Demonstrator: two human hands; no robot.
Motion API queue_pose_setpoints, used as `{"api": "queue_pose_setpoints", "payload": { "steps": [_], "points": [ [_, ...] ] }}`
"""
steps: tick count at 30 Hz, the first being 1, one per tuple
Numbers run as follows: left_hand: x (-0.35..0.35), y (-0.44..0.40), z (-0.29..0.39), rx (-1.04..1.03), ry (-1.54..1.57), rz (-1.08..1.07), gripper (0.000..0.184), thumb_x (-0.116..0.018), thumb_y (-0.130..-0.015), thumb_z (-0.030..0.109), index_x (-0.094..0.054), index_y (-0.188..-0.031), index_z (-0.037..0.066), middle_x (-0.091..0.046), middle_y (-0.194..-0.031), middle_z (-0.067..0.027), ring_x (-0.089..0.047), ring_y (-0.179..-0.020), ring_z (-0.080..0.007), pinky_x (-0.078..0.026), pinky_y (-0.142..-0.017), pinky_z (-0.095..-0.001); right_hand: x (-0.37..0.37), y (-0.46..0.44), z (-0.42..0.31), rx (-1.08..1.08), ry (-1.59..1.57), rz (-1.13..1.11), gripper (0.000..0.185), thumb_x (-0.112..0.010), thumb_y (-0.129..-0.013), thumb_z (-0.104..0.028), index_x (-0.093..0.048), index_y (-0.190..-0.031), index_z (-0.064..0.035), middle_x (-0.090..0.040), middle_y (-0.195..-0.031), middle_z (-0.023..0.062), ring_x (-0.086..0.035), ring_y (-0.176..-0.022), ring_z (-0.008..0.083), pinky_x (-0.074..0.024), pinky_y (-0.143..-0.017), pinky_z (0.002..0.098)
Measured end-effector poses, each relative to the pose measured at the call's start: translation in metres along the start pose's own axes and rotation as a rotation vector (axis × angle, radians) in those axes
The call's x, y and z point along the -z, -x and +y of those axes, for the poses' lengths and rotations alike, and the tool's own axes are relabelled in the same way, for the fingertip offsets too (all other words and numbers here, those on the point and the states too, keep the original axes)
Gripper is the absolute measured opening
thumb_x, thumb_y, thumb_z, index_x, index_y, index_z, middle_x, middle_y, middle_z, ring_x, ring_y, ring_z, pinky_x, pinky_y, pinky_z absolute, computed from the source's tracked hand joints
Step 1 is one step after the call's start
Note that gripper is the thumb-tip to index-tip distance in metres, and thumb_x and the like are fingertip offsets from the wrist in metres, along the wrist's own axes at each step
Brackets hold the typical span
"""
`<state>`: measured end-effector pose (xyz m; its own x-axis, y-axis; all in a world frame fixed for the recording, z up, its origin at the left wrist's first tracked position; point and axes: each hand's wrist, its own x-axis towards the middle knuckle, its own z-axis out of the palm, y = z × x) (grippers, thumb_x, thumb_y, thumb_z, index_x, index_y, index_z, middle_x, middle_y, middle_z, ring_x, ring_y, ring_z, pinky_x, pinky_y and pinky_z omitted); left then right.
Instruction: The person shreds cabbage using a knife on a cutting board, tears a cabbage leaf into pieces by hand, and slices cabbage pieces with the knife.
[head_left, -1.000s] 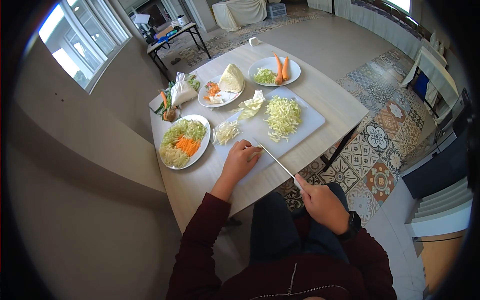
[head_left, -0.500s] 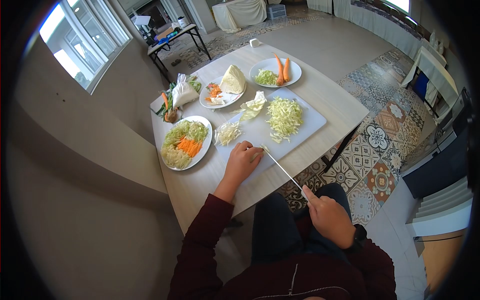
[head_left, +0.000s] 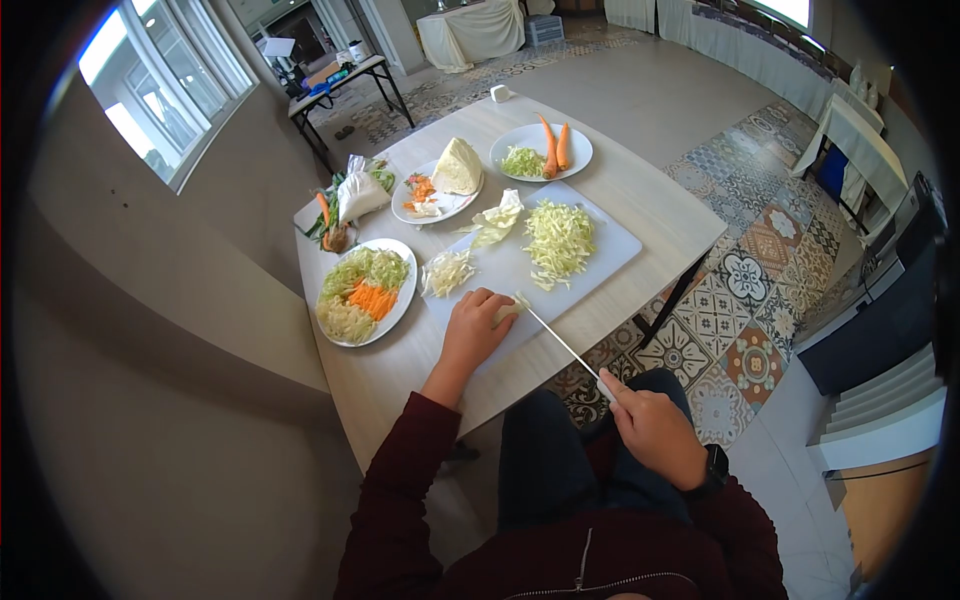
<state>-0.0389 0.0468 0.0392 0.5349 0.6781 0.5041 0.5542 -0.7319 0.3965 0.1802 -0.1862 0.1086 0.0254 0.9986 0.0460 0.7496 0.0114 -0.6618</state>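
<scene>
My right hand (head_left: 652, 425) is wrapped round the handle of a knife (head_left: 560, 341), its blade reaching up-left to the cutting board (head_left: 610, 256). Beside the blade tip, my left hand (head_left: 480, 326) has its fingers curled on a small pale green piece of cabbage (head_left: 506, 311), mostly hidden under them. A large heap of shredded cabbage (head_left: 559, 240) lies on the board's right part. Whiter shreds (head_left: 448, 272) lie at the left edge, and a loose cabbage leaf (head_left: 497, 219) rests at the back.
On the table (head_left: 650, 184) stand a plate of shredded vegetables (head_left: 402, 303), a plate with a cabbage wedge (head_left: 457, 168), and a plate with carrots (head_left: 563, 148). A plastic bag (head_left: 362, 192) and vegetables lie at the left. A small white object (head_left: 500, 93) sits at the far edge.
The knife and my right hand have shifted slightly down from the earliest frame. A few cut bits now show at the blade tip. The camera view has moved a little.
</scene>
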Motion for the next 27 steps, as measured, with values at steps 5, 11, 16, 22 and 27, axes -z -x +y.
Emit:
{"api": "queue_pose_setpoints", "payload": {
  "steps": [5, 11, 16, 22, 27],
  "points": [
    [-0.001, 0.001, -0.001, 0.005, 0.002, -0.018, 0.014, -0.076, -0.079, 0.014, -0.075, -0.093, 0.010, -0.063, -0.089, -0.0087, -0.061, -0.087, -0.0291, -0.051, -0.079, -0.0401, -0.004, -0.004, -0.001, 0.011, -0.032, 0.043, 0.045, -0.052, -0.095, -0.016, -0.053, -0.140, -0.0131, -0.064, -0.078, 0.0215, -0.063, -0.073, 0.0416, -0.0510, -0.069, 0.0512],
    [-0.002, 0.002, -0.002, -0.006, -0.013, -0.028, 0.014, -0.075, -0.080, 0.014, -0.075, -0.093, 0.011, -0.063, -0.091, -0.0083, -0.061, -0.086, -0.0292, -0.051, -0.078, -0.0403, -0.010, -0.005, -0.001, 0.036, 0.000, 0.054, 0.045, -0.053, -0.096, -0.019, -0.053, -0.141, -0.0159, -0.064, -0.078, 0.0206, -0.063, -0.073, 0.0411, -0.0519, -0.068, 0.0501],
    [-0.002, 0.001, -0.001, -0.008, -0.015, -0.026, 0.013, -0.075, -0.081, 0.014, -0.075, -0.094, 0.012, -0.062, -0.090, -0.0080, -0.061, -0.086, -0.0292, -0.051, -0.079, -0.0403, -0.012, -0.003, -0.005, -0.015, 0.061, 0.017, 0.045, -0.053, -0.096, -0.019, -0.054, -0.141, -0.0155, -0.063, -0.078, 0.0209, -0.063, -0.071, 0.0404, -0.0524, -0.067, 0.0494],
    [0.000, 0.000, 0.000, -0.007, -0.021, -0.033, 0.012, -0.076, -0.081, 0.014, -0.077, -0.093, 0.011, -0.062, -0.089, -0.0078, -0.061, -0.086, -0.0287, -0.051, -0.078, -0.0399, -0.003, 0.001, 0.000, 0.004, -0.041, 0.001, 0.044, -0.053, -0.095, -0.016, -0.055, -0.138, -0.0108, -0.064, -0.075, 0.0226, -0.064, -0.071, 0.0409, -0.0513, -0.067, 0.0508],
    [-0.002, 0.001, -0.002, -0.022, -0.010, -0.015, 0.012, -0.077, -0.079, 0.012, -0.078, -0.092, 0.010, -0.062, -0.088, -0.0080, -0.061, -0.085, -0.0280, -0.051, -0.077, -0.0390, 0.016, 0.011, -0.005, -0.008, -0.078, -0.040, 0.044, -0.053, -0.094, -0.013, -0.055, -0.138, -0.0071, -0.063, -0.074, 0.0235, -0.063, -0.071, 0.0415, -0.0503, -0.068, 0.0509]
  ]
}}
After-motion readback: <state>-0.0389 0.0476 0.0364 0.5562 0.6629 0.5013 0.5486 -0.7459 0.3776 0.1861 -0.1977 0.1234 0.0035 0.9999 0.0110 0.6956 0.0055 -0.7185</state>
